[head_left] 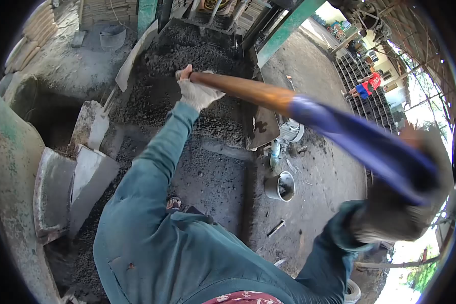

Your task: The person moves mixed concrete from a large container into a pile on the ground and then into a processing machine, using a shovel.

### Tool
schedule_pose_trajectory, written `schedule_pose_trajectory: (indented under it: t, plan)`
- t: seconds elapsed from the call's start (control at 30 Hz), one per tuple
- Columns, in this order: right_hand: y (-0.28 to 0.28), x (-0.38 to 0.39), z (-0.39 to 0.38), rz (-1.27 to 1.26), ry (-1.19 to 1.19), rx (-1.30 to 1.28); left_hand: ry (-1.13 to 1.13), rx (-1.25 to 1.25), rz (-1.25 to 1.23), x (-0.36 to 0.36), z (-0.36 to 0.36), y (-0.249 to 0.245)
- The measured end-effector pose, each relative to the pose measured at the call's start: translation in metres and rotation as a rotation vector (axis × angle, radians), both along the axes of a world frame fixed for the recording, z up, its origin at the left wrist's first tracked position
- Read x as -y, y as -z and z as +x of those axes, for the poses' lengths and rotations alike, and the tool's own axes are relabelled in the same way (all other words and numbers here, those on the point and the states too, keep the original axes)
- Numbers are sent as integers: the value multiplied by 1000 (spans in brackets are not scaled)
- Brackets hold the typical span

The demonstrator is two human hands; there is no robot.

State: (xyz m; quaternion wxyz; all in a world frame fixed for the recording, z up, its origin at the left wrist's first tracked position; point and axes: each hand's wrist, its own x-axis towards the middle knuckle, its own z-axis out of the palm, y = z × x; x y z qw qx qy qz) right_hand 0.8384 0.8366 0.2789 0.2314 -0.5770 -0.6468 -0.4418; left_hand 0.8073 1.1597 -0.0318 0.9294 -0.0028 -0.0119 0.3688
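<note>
A long wooden pole [243, 87] with a blue section [349, 129] slants across the view, blurred toward the right. If it has a tool head, I cannot make it out. My left hand [197, 92], in a pale glove with bare fingertips, is closed around the brown wooden end, over a bed of dark, crumbly material [187, 55]. Close to the camera on the right, my right hand [390, 218], in a grey glove and smeared by motion, is wrapped around the blue end. Both arms wear blue-green sleeves.
Green-framed machinery [283, 33] stands beyond the dark material. On the right floor are a motor [290, 130], a bucket [280, 186] and a hammer [276, 228]. Broken slabs [53, 187] lean at the left. A person in red [374, 81] is near stacked dark blocks [354, 76].
</note>
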Motion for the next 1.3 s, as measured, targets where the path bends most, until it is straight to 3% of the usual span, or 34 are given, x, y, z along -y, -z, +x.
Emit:
schedule_pose_trajectory:
  t: [0.13,0.17,0.2,0.3,0.37,0.47,0.53,0.6,0.67,0.7,0.73,0.77,0.8,0.83,0.87,0.93,0.97,1.03,1.07,1.1,1.17,1.2,1.23,1.3]
  plan:
    - [86,28,36,112,115,-290,56,-190,-128,-68,42,53]
    - [117,41,57,137,164,-374,78,-222,-137,-71,51,57]
    - [151,54,76,188,211,-412,97,-283,-157,-52,48,28]
    - [277,105,145,238,453,-714,26,-335,20,-34,76,49]
    - [328,151,146,201,487,-1282,114,-270,82,16,72,51]
    - [408,241,115,386,259,-1992,321,-302,99,98,45,63]
    - [428,295,67,517,405,-2215,406,-434,74,151,26,81]
    - [417,338,26,341,475,-2254,523,-529,-108,184,18,132]
    - [466,388,7,423,394,-2465,572,-640,-61,188,12,129]
    - [476,382,-3,390,458,-2436,586,-700,-39,182,12,118]
    - [436,326,-13,422,571,-2476,502,-701,46,158,16,118]
    - [410,283,-20,505,383,-2585,425,-704,131,126,26,115]
    - [423,260,-11,337,1,-2680,303,-829,104,97,40,96]
    - [431,238,-10,296,176,-2551,298,-695,137,47,58,137]
    - [404,207,-7,116,161,-2379,206,-705,176,18,72,131]
    - [390,208,6,45,88,-2172,112,-781,205,27,72,124]
    - [368,210,22,160,109,-2378,96,-825,207,43,81,102]
    - [453,297,83,207,248,-2323,277,-587,122,124,61,75]
    - [472,330,105,186,360,-2387,299,-470,197,167,48,70]
    - [490,359,124,154,484,-2451,400,-332,285,201,34,80]
    - [534,420,166,-111,793,-2258,415,-34,373,263,18,111]
    - [558,453,197,-332,700,-2264,329,-96,387,291,6,120]
    - [523,431,206,-640,922,-2050,242,-165,394,323,-6,128]
    - [601,463,274,-1026,704,-1486,-8,-622,253,374,-36,153]
